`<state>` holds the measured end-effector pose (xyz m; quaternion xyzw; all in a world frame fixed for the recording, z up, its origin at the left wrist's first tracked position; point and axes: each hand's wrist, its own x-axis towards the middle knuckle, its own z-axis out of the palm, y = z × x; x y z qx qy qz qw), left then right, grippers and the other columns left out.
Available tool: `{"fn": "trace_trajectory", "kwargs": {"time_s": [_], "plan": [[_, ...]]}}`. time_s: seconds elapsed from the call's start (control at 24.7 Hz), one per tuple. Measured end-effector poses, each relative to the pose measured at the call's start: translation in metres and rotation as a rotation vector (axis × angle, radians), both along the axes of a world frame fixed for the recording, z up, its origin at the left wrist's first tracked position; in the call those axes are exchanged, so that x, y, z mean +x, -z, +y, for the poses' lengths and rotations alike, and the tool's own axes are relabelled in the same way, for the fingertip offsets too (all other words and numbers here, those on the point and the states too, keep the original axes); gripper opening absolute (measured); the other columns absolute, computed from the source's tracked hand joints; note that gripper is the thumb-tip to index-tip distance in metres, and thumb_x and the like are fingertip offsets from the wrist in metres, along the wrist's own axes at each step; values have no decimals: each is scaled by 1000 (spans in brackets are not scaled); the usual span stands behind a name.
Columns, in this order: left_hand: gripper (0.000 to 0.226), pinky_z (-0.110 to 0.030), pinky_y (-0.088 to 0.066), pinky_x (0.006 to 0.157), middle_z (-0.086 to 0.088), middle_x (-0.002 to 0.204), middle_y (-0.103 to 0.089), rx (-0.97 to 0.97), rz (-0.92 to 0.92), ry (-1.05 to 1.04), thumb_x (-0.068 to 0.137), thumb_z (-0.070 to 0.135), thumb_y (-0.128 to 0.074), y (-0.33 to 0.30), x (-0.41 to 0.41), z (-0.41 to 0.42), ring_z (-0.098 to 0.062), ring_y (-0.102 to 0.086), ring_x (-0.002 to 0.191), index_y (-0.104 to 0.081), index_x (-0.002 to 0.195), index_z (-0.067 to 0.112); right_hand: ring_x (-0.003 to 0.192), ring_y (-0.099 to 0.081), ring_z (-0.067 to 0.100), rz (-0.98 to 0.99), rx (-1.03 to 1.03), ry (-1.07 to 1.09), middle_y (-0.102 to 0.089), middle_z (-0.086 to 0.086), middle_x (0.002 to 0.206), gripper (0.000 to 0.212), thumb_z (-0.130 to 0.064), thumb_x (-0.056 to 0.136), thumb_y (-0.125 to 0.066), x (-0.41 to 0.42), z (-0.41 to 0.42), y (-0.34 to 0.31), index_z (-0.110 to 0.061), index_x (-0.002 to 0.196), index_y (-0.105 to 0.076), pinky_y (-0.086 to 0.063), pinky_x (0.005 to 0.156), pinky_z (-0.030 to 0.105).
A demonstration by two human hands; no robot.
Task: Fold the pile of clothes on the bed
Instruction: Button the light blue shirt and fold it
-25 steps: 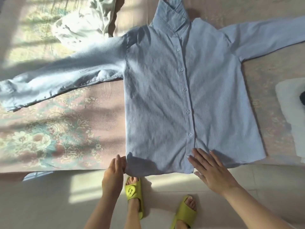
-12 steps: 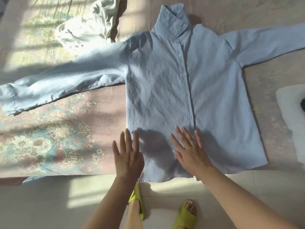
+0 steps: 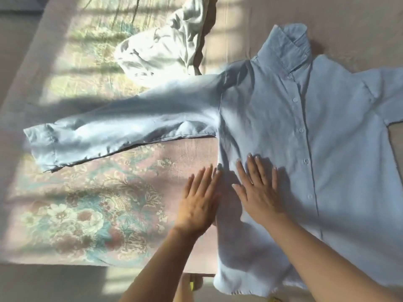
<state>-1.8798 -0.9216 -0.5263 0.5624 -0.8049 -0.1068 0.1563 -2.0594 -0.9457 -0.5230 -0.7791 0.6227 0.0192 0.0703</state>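
Observation:
A light blue button-up shirt (image 3: 340, 153) lies flat and face up on the bed, collar away from me and hem hanging over the near edge. Its left sleeve (image 3: 122, 136) stretches out across the bedspread. My left hand (image 3: 199, 203) lies flat with straight fingers at the shirt's left side seam, its fingertips touching the cloth. My right hand (image 3: 258, 188) presses flat on the shirt's left front panel, fingers spread. The shirt's right sleeve runs out of the picture.
A crumpled pale garment (image 3: 161, 44) lies at the back of the bed, behind the left sleeve. The floral bedspread (image 3: 87, 203) covers the bed, and its near edge runs along the bottom. A yellow-green slipper (image 3: 192, 286) shows below that edge.
Both hands slid up from the hem over the shirt's left side, left hand along the seam. My view has shifted left, so the white item at the right is out of frame.

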Motion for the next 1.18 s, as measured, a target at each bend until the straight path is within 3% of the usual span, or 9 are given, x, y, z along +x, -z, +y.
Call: {"fn": "trace_trajectory", "kwargs": {"time_s": [0.12, 0.2, 0.28, 0.45, 0.65, 0.77, 0.85, 1.01, 1.18], "plan": [[51, -41, -39, 104, -25, 131, -50, 243, 562, -918, 97, 26, -49, -22, 102, -56, -36, -48, 124, -39, 138, -2, 142, -26, 30, -140, 35, -91, -25, 11, 155, 60, -32, 90, -55, 87, -71, -12, -21, 146, -34, -15, 112, 57], [51, -37, -51, 83, -19, 109, -58, 306, 1151, -1572, 94, 35, -53, -39, 167, -97, -30, -60, 99, -43, 130, 0, 147, -7, 25, -85, 121, -113, -6, 8, 159, 65, -37, 95, -47, 126, -105, -16, -27, 151, -16, 1, 115, 51], [45, -30, -49, 61, -9, 102, -60, 272, 1495, -1903, 89, 41, -58, -46, 221, -121, -20, -59, 78, -50, 119, 9, 146, 11, 21, 19, 226, -114, 11, 4, 159, 64, -47, 98, -30, 146, -132, -10, -31, 151, 3, 9, 114, 48], [28, -33, -50, 84, 2, 98, -61, 305, 1741, -1994, 84, 38, -62, -46, 282, -132, -15, -59, 84, -59, 101, 16, 142, 25, 19, 150, 455, -88, 27, 1, 155, 63, -56, 96, -11, 156, -149, 2, -37, 144, 25, 11, 114, 49], [26, -47, -49, 95, -5, 99, -60, 305, 2089, -1667, 91, 36, -60, -65, 300, -122, -22, -61, 101, -60, 77, 14, 143, 24, 17, 120, 427, -59, 25, -2, 156, 64, -56, 96, -17, 162, -148, -7, -38, 145, 21, 10, 112, 53], [31, -49, -55, 82, 0, 102, -62, 275, 2086, -1304, 95, 37, -52, -93, 277, -132, -21, -61, 103, -70, 78, 18, 147, -6, 22, -127, 445, 33, -2, 7, 160, 55, -45, 101, -22, 154, -172, -34, -25, 151, -14, -12, 117, 45], [21, -47, -57, 79, 0, 102, -67, 363, 1957, -1013, 93, 35, -52, -117, 243, -153, -19, -65, 97, -68, 95, 20, 135, -40, 25, -615, 412, 146, -36, 15, 148, 45, -33, 104, -26, 153, -191, -59, -10, 138, -47, -36, 108, 36], [15, -24, -49, 77, -2, 92, -66, 430, 1096, -672, 91, 20, -60, -147, 112, -183, -2, -61, 79, -72, 93, 29, 117, -55, 6, -1234, 843, 409, -61, -10, 124, 61, -66, 74, -54, 116, -216, -126, -32, 124, -51, -44, 99, 29], [47, -33, -47, 87, -6, 117, -55, 252, 513, -359, 89, 13, -60, -145, -65, -180, -20, -53, 107, -54, 134, 24, 69, -66, 6, -1345, 629, 533, -69, -11, 71, 40, -53, 69, -73, 11, -230, -153, -23, 95, -65, -50, 60, 23]]}}
